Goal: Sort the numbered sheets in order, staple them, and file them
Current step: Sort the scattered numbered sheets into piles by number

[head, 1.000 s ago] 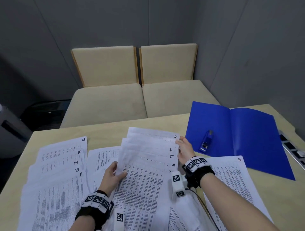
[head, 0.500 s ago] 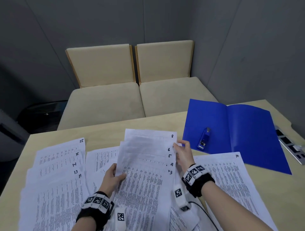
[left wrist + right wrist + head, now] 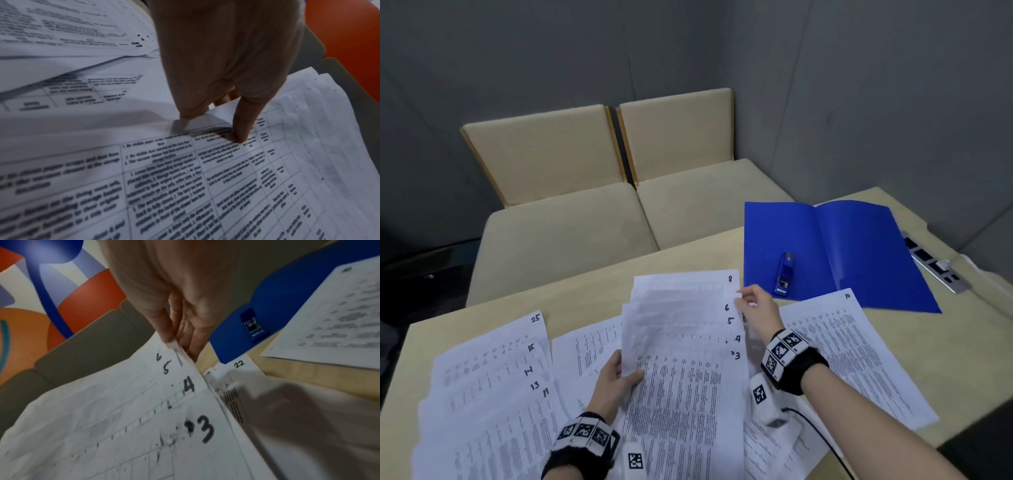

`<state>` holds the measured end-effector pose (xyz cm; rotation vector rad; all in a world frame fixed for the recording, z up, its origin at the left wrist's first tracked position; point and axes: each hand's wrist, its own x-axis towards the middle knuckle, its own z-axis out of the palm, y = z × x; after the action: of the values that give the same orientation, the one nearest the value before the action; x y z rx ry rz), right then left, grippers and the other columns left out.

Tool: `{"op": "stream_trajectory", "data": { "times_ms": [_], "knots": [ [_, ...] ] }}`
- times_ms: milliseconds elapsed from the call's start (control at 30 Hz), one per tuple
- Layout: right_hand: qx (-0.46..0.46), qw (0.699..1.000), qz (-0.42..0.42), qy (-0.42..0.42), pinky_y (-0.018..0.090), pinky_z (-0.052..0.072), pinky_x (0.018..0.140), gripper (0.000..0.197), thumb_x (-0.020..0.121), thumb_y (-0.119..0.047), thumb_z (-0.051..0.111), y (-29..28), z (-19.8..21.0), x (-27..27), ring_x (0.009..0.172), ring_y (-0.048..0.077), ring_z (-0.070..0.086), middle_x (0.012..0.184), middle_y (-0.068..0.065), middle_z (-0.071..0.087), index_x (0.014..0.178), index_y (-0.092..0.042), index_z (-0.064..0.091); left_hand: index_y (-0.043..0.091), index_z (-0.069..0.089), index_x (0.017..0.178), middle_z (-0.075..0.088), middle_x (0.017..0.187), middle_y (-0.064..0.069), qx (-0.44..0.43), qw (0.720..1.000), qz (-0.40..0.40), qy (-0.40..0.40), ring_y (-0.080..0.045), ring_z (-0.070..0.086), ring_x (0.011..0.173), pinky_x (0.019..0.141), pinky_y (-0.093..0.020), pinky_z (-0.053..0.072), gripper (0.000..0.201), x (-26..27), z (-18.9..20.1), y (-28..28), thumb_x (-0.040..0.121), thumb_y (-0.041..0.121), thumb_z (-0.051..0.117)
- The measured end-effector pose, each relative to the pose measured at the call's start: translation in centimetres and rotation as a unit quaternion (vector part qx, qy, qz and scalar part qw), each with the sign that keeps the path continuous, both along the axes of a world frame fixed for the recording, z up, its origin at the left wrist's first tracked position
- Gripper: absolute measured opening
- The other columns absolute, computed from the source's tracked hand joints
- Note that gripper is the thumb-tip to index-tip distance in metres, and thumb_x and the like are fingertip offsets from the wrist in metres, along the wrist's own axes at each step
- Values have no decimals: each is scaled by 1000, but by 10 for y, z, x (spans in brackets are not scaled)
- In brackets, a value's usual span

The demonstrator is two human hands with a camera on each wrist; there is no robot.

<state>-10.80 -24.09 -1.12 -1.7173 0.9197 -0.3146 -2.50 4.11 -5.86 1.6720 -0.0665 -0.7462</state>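
Note:
A fanned stack of printed sheets (image 3: 681, 359), numbered 3, 4, 5, 6 and 8 at their right corners, is held up over the table's middle. My left hand (image 3: 616, 380) grips the stack's left edge, thumb on the front sheet (image 3: 205, 170). My right hand (image 3: 755, 306) pinches the right edge of the stack (image 3: 144, 402) near the 6. A blue stapler (image 3: 784, 274) lies on the open blue folder (image 3: 859, 253) at the right. More numbered sheets (image 3: 493, 394) lie fanned at the left, showing 25, 15, 14, 13, 11.
A sheet marked 10 (image 3: 852, 349) lies flat at the right, and a sheet marked 22 (image 3: 238, 365) shows under the held stack. A power strip (image 3: 935, 263) sits at the table's right edge. Two beige chairs (image 3: 613, 192) stand beyond the far edge.
My right hand has slid slightly up the stack's right edge, from beside the 5 to near the 6. The left hand's grip is unchanged.

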Motion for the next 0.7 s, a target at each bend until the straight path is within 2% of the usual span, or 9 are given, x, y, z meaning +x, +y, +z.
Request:
{"op": "stream_trajectory", "data": {
  "times_ms": [67, 133, 233, 333, 400, 500, 567, 667, 700],
  "knots": [
    [8, 1000, -7, -6, 24, 44, 71, 4, 89, -12, 58, 3, 1, 0, 83, 18, 54, 90, 5, 60, 93, -12, 58, 12, 56, 112, 70, 100, -13, -7, 1000, -6, 1, -26, 69, 88, 63, -24, 57, 34, 1, 2, 2, 85, -9, 59],
    [64, 998, -17, -22, 30, 47, 68, 3, 91, -15, 57, 7, 4, 1, 75, 21, 54, 85, 9, 59, 90, -13, 56, 15, 57, 111, 70, 99, -12, -12, 1000, -12, -4, -27, 69, 89, 64, -24, 57, 36, 3, 2, 5, 84, -9, 59],
    [170, 981, -72, -58, 24, 43, 51, 6, 91, -18, 57, 14, 9, 3, 61, 21, 51, 74, 7, 56, 87, -14, 55, 16, 56, 115, 68, 103, -11, -1, 999, -31, -16, -30, 66, 96, 74, -30, 54, 40, 6, 0, 6, 84, -9, 60],
    [284, 949, -109, -85, 18, 36, 39, 8, 88, -18, 62, 17, 15, 4, 61, 22, 51, 81, 6, 60, 83, -16, 57, 15, 55, 115, 68, 102, -9, 24, 998, -52, -26, -29, 65, 96, 85, -40, 53, 39, 9, -2, 6, 83, -7, 61],
    [319, 938, -107, -86, 21, 39, 42, 6, 87, -17, 64, 16, 18, 6, 66, 20, 54, 86, 4, 61, 84, -16, 59, 15, 55, 114, 67, 102, -10, 38, 997, -59, -31, -29, 65, 93, 90, -46, 51, 37, 9, -3, 7, 84, -5, 62],
    [342, 928, -120, -90, 29, 42, 61, 5, 87, -16, 66, 14, 18, 13, 75, 19, 58, 88, 3, 63, 85, -17, 62, 15, 55, 112, 67, 100, -8, 56, 995, -64, -45, -26, 64, 90, 82, -38, 51, 34, 7, 1, 7, 85, -5, 59],
    [359, 920, -129, -88, 28, 41, 60, 5, 86, -16, 67, 11, 16, 19, 76, 19, 57, 90, 3, 62, 85, -18, 63, 16, 54, 114, 66, 99, -6, 67, 993, -73, -57, -24, 64, 89, 78, -33, 50, 35, 4, 5, 4, 86, -5, 58],
    [344, 928, -119, -75, 24, 40, 49, 4, 86, -18, 68, 7, 16, 24, 70, 20, 55, 92, 7, 62, 87, -18, 64, 15, 52, 118, 64, 86, -2, 92, 991, -65, -67, -18, 61, 74, 67, -29, 48, 38, 2, 7, 0, 87, -5, 56],
    [328, 935, -109, -73, 22, 38, 46, 5, 86, -20, 67, 7, 15, 25, 67, 20, 54, 92, 8, 62, 90, -18, 65, 16, 50, 121, 63, 88, -1, 104, 990, -64, -71, -19, 61, 77, 71, -30, 49, 40, 2, 7, 0, 87, -6, 55]
  ]
}}
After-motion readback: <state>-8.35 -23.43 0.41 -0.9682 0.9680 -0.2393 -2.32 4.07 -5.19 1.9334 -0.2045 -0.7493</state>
